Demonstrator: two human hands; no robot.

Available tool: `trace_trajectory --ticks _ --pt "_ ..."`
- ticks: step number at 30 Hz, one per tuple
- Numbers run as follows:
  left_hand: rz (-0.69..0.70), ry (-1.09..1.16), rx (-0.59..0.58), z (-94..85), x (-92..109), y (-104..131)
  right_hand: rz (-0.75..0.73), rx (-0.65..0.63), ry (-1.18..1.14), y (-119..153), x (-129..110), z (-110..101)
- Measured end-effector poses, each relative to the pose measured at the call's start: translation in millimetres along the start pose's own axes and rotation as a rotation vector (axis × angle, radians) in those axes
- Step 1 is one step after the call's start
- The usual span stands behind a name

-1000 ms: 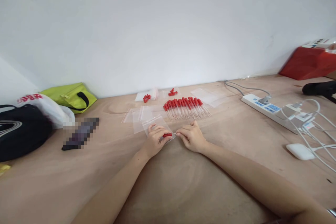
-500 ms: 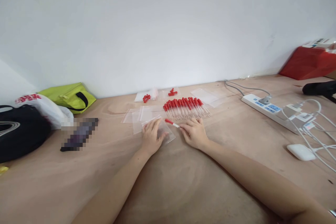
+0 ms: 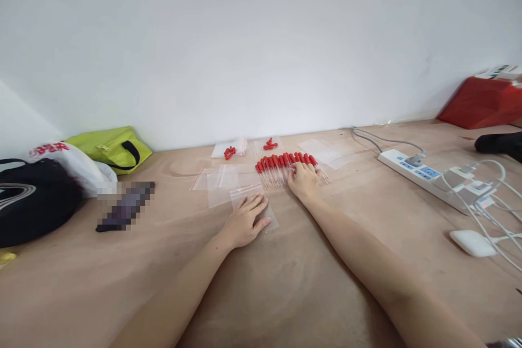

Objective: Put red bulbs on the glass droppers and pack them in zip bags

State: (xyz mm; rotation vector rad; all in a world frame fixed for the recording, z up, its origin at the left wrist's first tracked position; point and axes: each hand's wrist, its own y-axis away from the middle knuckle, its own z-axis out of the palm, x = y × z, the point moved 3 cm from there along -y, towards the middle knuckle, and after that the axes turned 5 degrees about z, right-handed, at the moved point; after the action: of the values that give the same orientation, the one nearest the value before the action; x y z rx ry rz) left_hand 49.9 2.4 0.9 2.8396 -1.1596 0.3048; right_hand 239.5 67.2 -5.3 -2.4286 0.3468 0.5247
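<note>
On the table, the right hand has shifted to the row of red-topped sticks, leaving no stick between the hands; whether its hidden fingers grip one, I cannot tell. The left hand lies spread flat on a clear bag.

room, kind unclear: wooden table, white wall, power strip

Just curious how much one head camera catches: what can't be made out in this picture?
All in the head view:
Right hand: its back hides the fingertips, so any grip on the red-tipped sticks is unclear.
Clear bag: partly covered by the left hand.
Dark flat object: blurred by pixelation.
Black bag: cut off by the left edge.
</note>
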Motion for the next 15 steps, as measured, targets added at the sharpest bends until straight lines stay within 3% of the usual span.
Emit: trace_trajectory --ticks 8,10,13,15 --pt "0.285 0.156 -0.136 -16.2 12 4 -0.037 0.015 0.008 -2 2 3" --pt "0.218 0.157 -0.028 -16.4 16 3 -0.046 0.041 -0.017 0 4 -2" --pt "-0.103 0.059 0.249 -9.9 17 1 -0.098 0.057 -0.065 6 4 -12" --pt "-0.248 0.009 0.284 0.5 18 2 -0.180 0.030 -0.110 13 0 -19"
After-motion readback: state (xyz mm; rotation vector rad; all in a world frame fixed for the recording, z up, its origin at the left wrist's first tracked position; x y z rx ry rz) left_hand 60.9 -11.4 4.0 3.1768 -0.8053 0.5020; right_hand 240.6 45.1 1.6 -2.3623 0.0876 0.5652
